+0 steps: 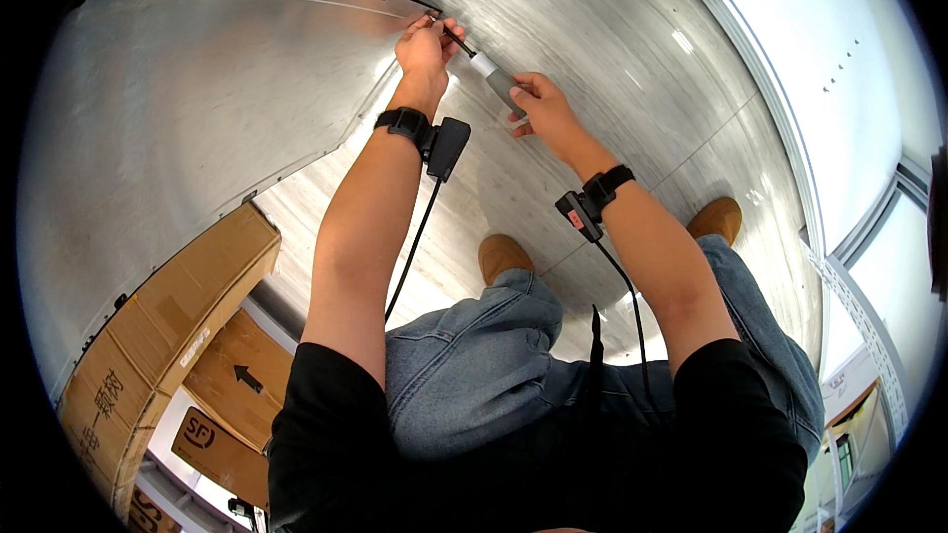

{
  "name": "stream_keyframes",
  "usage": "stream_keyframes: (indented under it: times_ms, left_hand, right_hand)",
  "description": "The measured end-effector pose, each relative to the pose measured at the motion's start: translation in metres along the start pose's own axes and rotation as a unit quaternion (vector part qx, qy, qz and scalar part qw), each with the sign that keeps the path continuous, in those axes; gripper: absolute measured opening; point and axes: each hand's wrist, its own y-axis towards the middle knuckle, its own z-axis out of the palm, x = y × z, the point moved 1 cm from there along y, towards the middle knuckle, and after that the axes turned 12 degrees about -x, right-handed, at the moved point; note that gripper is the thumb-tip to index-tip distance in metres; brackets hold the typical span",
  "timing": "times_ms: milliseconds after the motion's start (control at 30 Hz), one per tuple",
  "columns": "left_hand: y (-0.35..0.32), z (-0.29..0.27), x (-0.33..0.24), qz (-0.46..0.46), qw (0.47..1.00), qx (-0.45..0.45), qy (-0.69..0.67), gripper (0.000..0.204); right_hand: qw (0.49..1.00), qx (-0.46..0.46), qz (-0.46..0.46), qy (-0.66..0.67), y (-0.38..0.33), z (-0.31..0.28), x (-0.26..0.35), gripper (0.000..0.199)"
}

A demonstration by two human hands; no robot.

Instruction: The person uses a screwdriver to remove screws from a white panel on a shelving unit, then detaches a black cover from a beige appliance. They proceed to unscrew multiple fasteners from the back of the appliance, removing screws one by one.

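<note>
My right hand (548, 114) is wrapped round the grey handle of a screwdriver (500, 84) with a light collar and a long dark shaft. It looks like a pen-shaped electric one. The shaft slants up and left to my left hand (423, 47), whose fingers are pinched at the far corner of a large silvery metal panel (217, 69). Whatever those fingers hold by the shaft's tip is too small to make out. Along the panel's far edge run a dark strip and a few small holes or fasteners.
Cardboard boxes (222, 271) stand at the lower left, against the panel's near edge. Beneath lies a glossy wood-pattern floor (632, 69). A white wall or cabinet side (820, 69) rises on the right. Cables (420, 237) hang from the devices strapped to both wrists.
</note>
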Motion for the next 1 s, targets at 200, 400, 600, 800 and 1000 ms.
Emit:
stream_keyframes:
  times_ms: [200,400,600,800,1000]
  left_hand:
    - [0.003,0.003,0.004,0.051,0.994,-0.05,0.087,0.011]
    - [0.006,0.001,0.003,0.036,0.997,-0.027,0.059,0.017]
    - [0.0,0.0,-0.002,0.034,0.998,-0.013,0.046,0.01]
    - [-0.002,0.0,-0.002,0.047,0.998,-0.013,0.039,0.009]
    - [0.0,0.0,-0.001,0.038,0.999,-0.023,0.018,0.012]
  right_hand:
    - [0.963,-0.043,-0.188,-0.189,0.013,-0.001,-0.018,0.053]
    - [0.998,0.01,0.022,0.058,0.003,-0.002,-0.008,0.048]
    - [0.995,0.046,0.08,0.045,0.005,-0.007,-0.004,0.04]
    - [0.997,0.027,0.064,0.039,0.002,-0.008,-0.004,0.039]
    - [0.991,0.044,0.071,0.102,-0.001,-0.01,-0.001,0.032]
